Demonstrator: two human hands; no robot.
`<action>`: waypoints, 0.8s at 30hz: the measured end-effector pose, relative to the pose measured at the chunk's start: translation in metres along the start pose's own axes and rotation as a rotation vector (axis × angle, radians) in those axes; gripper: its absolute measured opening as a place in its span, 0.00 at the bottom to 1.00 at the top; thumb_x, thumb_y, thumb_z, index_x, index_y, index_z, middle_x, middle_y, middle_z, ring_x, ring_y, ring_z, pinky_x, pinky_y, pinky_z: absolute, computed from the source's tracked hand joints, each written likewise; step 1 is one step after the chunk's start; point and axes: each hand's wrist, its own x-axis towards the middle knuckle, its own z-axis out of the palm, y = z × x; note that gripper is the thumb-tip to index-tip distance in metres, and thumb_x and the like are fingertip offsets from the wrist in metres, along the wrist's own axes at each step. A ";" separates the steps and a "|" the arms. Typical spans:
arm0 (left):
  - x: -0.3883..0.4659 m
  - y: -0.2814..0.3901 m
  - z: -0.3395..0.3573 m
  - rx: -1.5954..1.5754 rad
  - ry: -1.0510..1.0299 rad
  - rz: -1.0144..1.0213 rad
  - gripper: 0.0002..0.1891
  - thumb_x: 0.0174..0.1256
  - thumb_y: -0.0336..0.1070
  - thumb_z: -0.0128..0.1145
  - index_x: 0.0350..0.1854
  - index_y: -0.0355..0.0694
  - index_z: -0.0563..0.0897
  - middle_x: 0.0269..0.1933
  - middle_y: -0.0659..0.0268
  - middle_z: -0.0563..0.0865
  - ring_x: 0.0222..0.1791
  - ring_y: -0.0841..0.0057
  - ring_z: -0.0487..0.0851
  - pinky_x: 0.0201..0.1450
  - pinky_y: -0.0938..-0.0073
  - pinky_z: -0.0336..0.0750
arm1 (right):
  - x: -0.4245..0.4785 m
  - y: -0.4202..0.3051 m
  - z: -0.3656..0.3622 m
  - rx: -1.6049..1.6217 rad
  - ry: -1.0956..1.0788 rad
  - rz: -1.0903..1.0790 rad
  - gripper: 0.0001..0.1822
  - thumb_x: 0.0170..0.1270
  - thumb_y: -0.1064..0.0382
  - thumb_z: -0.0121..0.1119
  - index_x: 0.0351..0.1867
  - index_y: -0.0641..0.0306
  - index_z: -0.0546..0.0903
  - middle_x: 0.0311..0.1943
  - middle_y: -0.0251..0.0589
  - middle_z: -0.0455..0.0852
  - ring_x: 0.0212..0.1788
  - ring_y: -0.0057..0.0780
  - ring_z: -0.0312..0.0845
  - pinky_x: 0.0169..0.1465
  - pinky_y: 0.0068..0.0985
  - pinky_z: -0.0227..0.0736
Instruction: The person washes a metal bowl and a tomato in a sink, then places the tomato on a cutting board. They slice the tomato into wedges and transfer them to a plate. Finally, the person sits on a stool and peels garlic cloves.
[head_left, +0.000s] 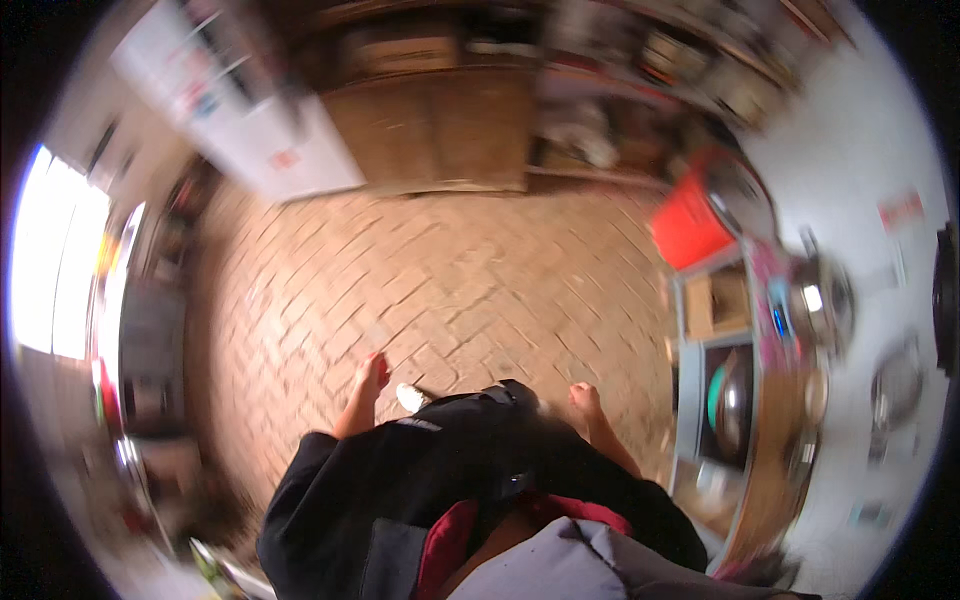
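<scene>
My left hand (371, 373) hangs beside my body above the brick floor (450, 285). It is blurred, with a red patch at its fingers, and I cannot tell whether it holds anything. On the other side my right hand (585, 396) hangs over the same floor with its fingers curled in and nothing visible in them. Neither hand touches any furniture. A white shoe (411, 397) shows just below my dark jacket (480, 450), to the right of my left hand.
Brown wooden cabinet doors (442, 131) and a white refrigerator (277, 150) stand ahead. Along the right runs a shelved counter (780, 442) with a red bucket (694, 217), a metal pot (825, 300) and bowls. A bright window (56, 262) is at left. Much is motion-blurred.
</scene>
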 end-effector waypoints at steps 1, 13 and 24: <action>-0.013 0.001 -0.026 0.024 0.168 -0.009 0.11 0.52 0.45 0.62 0.33 0.50 0.76 0.22 0.70 0.76 0.19 0.77 0.75 0.20 0.76 0.73 | -0.008 -0.044 0.038 -0.010 -0.092 0.009 0.12 0.63 0.58 0.51 0.35 0.64 0.81 0.22 0.35 0.82 0.21 0.23 0.78 0.27 0.23 0.74; 0.034 0.017 -0.323 -0.654 0.491 -0.205 0.07 0.54 0.45 0.58 0.23 0.53 0.75 0.21 0.78 0.75 0.23 0.79 0.73 0.33 0.68 0.73 | 0.009 -0.442 0.471 -0.094 -0.629 -0.451 0.10 0.67 0.57 0.53 0.39 0.60 0.78 0.29 0.31 0.81 0.27 0.16 0.76 0.31 0.17 0.72; 0.180 0.160 -0.353 -1.086 0.399 -0.248 0.13 0.55 0.48 0.57 0.16 0.53 0.74 0.17 0.75 0.75 0.20 0.74 0.72 0.30 0.69 0.69 | 0.002 -0.729 0.726 -0.094 -1.036 -0.553 0.10 0.69 0.59 0.48 0.39 0.61 0.77 0.29 0.28 0.79 0.28 0.13 0.73 0.35 0.16 0.72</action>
